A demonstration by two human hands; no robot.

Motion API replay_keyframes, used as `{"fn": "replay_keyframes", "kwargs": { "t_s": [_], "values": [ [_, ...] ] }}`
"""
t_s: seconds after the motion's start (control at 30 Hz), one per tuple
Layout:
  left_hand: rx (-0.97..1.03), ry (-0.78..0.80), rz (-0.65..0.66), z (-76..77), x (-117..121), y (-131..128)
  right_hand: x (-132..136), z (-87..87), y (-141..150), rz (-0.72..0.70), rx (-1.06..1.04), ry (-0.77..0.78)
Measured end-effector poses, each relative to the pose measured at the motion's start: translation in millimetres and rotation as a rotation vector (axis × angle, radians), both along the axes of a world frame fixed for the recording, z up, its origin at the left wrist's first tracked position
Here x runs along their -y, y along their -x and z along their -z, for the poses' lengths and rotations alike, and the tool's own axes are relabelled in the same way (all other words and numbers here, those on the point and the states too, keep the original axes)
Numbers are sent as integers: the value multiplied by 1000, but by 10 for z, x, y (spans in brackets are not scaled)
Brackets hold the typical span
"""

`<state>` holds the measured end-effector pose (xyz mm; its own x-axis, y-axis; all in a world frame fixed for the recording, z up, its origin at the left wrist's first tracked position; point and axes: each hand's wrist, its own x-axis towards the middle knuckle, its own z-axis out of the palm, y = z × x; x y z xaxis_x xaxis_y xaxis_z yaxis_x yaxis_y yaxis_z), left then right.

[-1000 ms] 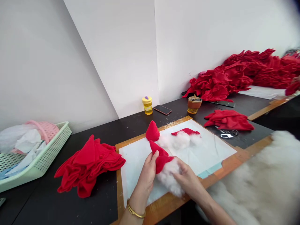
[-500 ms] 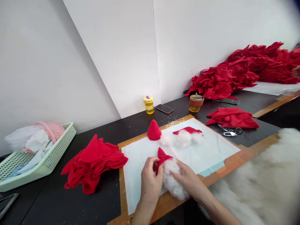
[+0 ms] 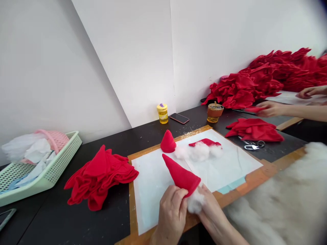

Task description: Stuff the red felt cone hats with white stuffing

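My left hand (image 3: 173, 207) pinches the rim of a red felt cone hat (image 3: 180, 173), whose tip points up and left. White fibre stuffing (image 3: 196, 201) bulges out of the hat's open end. My right hand (image 3: 211, 207) presses this stuffing at the opening; its fingertips are hidden by the hat and the fluff. Beyond them a second red cone (image 3: 168, 142) stands upright on the white sheet (image 3: 150, 190). Beside it lie loose tufts of stuffing (image 3: 200, 152) and a flat red felt piece (image 3: 205, 141).
Red felt piles (image 3: 102, 177) lie at left and right (image 3: 255, 129), scissors (image 3: 258, 144) by the right one. A yellow cup (image 3: 162, 114), phone (image 3: 179, 118) and banded cup (image 3: 215, 112) stand behind. Stuffing (image 3: 281, 197) heaps at right; a green basket (image 3: 61, 163) sits left. Another person's hands (image 3: 272, 109) handle red felt.
The hat now stands out fuller and longer, tilted left, with less stuffing showing outside it. My right hand has moved in behind its opening. Another person's hands have come in at right.
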<state>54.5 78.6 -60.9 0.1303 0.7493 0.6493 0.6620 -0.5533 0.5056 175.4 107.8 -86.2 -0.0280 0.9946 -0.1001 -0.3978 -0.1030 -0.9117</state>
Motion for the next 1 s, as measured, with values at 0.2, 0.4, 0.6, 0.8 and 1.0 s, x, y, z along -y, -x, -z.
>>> {"fn": "replay_keyframes", "kwargs": {
  "t_s": [0.2,0.4,0.6,0.8,1.0],
  "values": [
    [-32,-18,38,-44,49,-63,0,-162,-7,116,11,21],
    [426,369,53,-95,65,-5,-6,-136,14,29,-131,53],
    [1111,632,-49,-222,-102,-49,122,-74,49,-84,-63,2],
    [936,730,-119,-334,-151,-31,163,-10,-43,-142,649,-779],
    [930,780,-124,-383,-151,-33,18,113,16,-36,943,-1013]
  ]
}}
